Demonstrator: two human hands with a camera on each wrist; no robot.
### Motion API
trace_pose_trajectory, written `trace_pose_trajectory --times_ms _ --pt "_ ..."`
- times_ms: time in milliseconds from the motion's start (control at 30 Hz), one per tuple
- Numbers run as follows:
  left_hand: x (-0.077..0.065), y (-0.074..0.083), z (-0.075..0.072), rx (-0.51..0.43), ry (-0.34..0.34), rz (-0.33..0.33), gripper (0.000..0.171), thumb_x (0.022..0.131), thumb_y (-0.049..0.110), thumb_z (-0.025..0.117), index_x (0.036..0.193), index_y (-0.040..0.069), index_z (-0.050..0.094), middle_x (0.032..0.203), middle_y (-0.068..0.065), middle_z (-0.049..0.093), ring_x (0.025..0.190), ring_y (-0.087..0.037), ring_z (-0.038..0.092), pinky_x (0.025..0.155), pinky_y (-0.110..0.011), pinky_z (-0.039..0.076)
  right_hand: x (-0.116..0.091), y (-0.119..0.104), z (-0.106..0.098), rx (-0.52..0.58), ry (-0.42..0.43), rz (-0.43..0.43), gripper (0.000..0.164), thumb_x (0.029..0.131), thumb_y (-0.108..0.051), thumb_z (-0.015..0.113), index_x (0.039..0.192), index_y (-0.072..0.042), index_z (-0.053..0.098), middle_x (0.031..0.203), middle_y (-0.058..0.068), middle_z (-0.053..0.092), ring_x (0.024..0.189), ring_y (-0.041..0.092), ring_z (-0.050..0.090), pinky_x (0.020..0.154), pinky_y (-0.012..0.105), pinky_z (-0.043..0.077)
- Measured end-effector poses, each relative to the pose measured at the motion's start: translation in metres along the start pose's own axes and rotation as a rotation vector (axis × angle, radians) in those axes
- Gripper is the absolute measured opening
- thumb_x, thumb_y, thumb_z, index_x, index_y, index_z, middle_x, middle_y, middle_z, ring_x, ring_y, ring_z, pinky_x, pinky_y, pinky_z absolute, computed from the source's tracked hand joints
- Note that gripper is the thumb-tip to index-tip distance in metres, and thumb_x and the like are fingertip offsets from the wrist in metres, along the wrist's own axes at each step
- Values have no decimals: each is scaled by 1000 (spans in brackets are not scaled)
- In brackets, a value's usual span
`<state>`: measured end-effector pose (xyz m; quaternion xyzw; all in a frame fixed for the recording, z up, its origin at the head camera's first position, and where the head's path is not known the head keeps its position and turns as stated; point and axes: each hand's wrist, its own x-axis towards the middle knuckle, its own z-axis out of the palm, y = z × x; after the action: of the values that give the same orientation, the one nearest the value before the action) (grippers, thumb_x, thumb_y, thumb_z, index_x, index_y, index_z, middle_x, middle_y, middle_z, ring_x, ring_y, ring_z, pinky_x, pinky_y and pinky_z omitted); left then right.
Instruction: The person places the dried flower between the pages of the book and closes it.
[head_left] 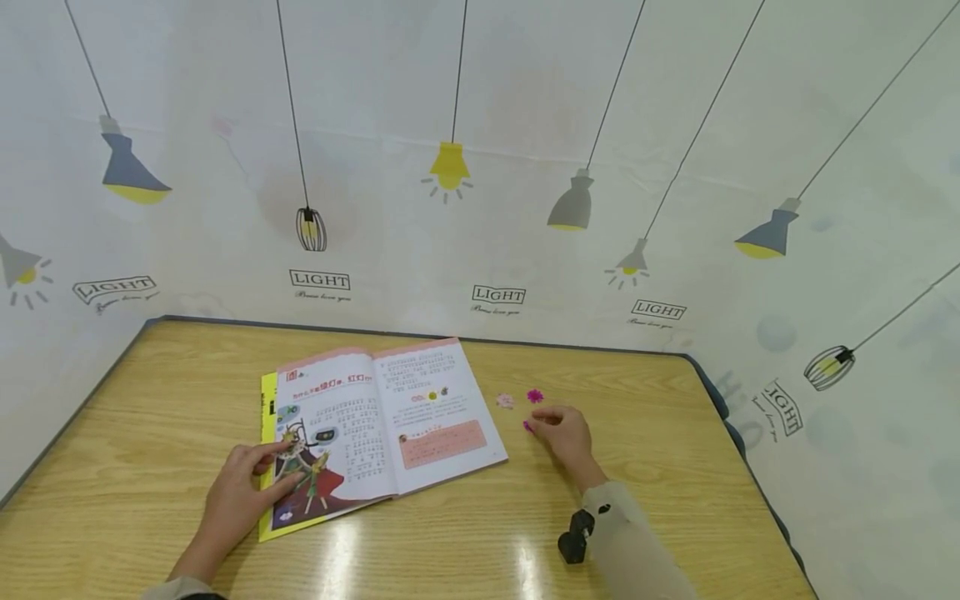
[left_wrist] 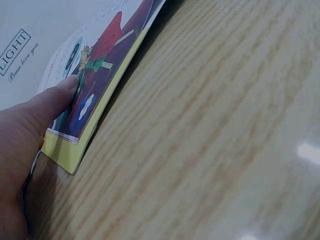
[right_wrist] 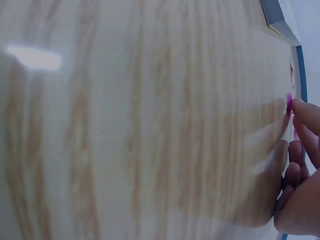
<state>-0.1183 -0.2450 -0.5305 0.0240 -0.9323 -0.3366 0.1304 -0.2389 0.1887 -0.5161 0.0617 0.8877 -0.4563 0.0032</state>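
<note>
An open illustrated book [head_left: 435,417] lies on the wooden table, a yellow edge showing along its left side. My left hand [head_left: 238,492] rests on the lower left page, thumb and index finger apart on the printed picture. In the left wrist view the thumb [left_wrist: 62,95] presses the page; the other fingers are out of sight there. Right of the book, my right hand [head_left: 566,437] pinches a small magenta flower [right_wrist: 289,102] between thumb and fingertip, low over the table. Just beyond it lie a pale pink flower [head_left: 506,401] and another magenta flower [head_left: 535,396].
The wooden table [head_left: 660,417] has a dark blue edge along its back and right. Behind it hangs a pale backdrop [head_left: 390,250] printed with lamps and lettering. A black device [head_left: 576,537] is on the right wrist.
</note>
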Motion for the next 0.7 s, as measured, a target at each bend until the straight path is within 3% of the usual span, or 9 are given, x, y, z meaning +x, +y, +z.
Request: trace_pose_trajectory --times_ms 700 --pt "-1 1 -1 -8 -1 4 51 73 32 77 113 4 62 90 -6 46 81 -18 47 70 -38 42 -3 -4 -1 -82 16 -26 15 77 -20 74 84 -7 74 79 2 66 72 15 56 64 31 44"
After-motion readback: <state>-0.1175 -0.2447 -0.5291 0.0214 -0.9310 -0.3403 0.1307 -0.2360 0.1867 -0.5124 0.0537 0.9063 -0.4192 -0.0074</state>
